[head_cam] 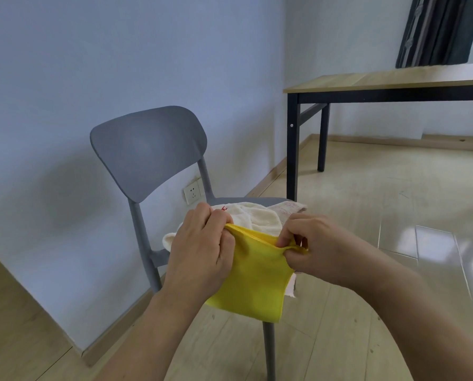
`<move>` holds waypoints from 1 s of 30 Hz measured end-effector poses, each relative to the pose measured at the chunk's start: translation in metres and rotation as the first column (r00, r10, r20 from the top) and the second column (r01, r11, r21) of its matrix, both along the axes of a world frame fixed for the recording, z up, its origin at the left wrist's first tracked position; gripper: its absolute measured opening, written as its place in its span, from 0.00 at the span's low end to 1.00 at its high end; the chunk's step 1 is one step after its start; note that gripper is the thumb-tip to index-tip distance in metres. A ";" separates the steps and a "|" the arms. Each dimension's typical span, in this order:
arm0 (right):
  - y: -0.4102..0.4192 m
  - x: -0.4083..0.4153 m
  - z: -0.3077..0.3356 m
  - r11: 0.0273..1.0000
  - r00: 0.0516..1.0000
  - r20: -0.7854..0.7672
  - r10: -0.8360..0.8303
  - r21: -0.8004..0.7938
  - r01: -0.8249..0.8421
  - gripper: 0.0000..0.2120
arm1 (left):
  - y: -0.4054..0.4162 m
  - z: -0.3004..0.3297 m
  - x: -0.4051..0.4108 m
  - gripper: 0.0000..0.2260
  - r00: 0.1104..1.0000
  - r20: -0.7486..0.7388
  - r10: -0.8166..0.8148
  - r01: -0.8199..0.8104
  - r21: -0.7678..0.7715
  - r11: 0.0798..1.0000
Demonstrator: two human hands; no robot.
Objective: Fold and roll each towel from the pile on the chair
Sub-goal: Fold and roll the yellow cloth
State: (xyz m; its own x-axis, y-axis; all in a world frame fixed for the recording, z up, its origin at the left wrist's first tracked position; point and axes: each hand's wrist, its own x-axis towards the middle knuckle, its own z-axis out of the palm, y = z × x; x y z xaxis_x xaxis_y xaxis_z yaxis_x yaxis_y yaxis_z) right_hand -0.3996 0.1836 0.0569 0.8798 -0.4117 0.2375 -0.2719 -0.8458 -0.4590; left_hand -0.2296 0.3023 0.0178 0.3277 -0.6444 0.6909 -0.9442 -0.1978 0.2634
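Yellow cloth, thin and smooth-looking, hangs in front of the grey chair (147, 149): this yellow towel (253, 279) is held up by its top edge, which seems already doubled, so that its own weight pulls the layers flat. The left hand (199, 248) pinches one top corner with curled fingers, and the right hand (309, 248) pinches the other, thumb and fingertips closed on the hem; holding both corners likely lets the person line up the edges before the next fold. Behind the hands, the pile (254, 215) of cream and pinkish towels lies on the chair seat, waiting its turn. A wooden-topped desk (395, 78) stands well apart, to the right by the wall.
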 end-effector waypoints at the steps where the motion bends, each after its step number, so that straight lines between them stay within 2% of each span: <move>1: 0.002 0.000 0.001 1.000 1.000 0.001 0.006 0.025 -0.006 0.07 | 0.000 0.000 0.001 0.15 1.000 0.000 0.014 -0.014 0.003 1.000; 5: 0.007 0.002 0.001 0.985 1.000 -0.013 0.010 0.172 -0.008 0.06 | 0.000 -0.001 0.001 0.13 0.998 -0.055 0.019 -0.018 0.019 1.000; 9: 0.009 0.004 -0.001 0.977 0.997 -0.064 0.035 0.211 -0.020 0.05 | 0.001 0.002 -0.001 0.15 0.992 -0.115 -0.047 0.045 -0.022 0.999; 15: 0.009 0.009 -0.005 0.995 0.997 -0.066 -0.046 0.088 0.051 0.05 | 0.004 0.005 -0.002 0.10 0.987 -0.148 -0.068 0.057 -0.077 0.995; 18: 0.007 0.009 -0.007 0.997 0.997 0.016 -0.080 -0.012 0.081 0.07 | 0.002 0.006 0.005 0.11 0.990 -0.126 -0.068 0.067 -0.010 0.998; 22: 0.004 0.007 -0.010 0.997 0.991 0.112 -0.070 -0.007 0.071 0.14 | 0.000 0.003 0.013 0.12 0.993 -0.087 -0.077 0.085 0.100 0.991; 27: 0.003 0.007 -0.011 0.995 0.997 0.051 -0.054 -0.087 0.058 0.10 | 0.000 0.002 0.010 0.16 0.991 -0.097 -0.093 0.098 0.049 0.994; 30: 0.004 0.010 -0.012 0.998 0.999 0.000 -0.047 -0.039 0.047 0.08 | -0.002 0.002 0.008 0.20 0.988 -0.114 -0.101 0.103 0.013 0.995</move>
